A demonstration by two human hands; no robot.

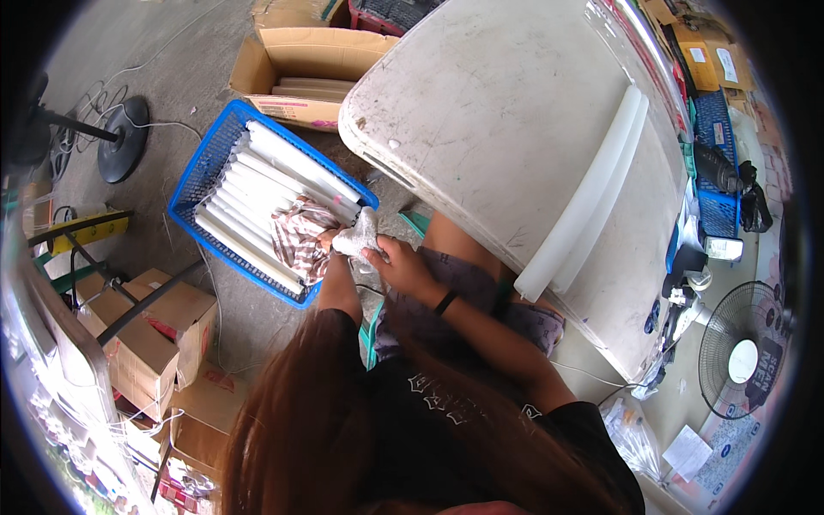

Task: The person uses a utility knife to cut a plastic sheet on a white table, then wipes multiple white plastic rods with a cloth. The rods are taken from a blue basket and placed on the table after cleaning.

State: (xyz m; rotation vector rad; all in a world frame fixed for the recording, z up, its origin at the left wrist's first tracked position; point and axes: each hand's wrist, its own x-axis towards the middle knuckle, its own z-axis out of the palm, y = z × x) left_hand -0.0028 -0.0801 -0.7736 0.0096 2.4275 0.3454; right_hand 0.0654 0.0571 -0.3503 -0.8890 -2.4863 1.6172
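My right hand (407, 265) grips a bunched white knit cloth (358, 239), possibly a glove, at its right side. My left hand (327, 239) is against the cloth's left side and mostly hidden; its grip is unclear. Beneath it, a brown-and-white striped cloth (302, 233) lies over long white candles (248, 193) in a blue plastic basket (196, 164). The candles lie side by side along the basket. Two more long white rods, apparently candles (589, 187), rest together on the white table (476, 122) to my right, their near ends at its edge.
An open cardboard box (302, 103) stands beyond the basket. A black round stand base (123, 138) and loose cables are on the floor at left, with cardboard boxes (145, 347) below. At right are a fan (740, 351) and a blue crate (718, 206).
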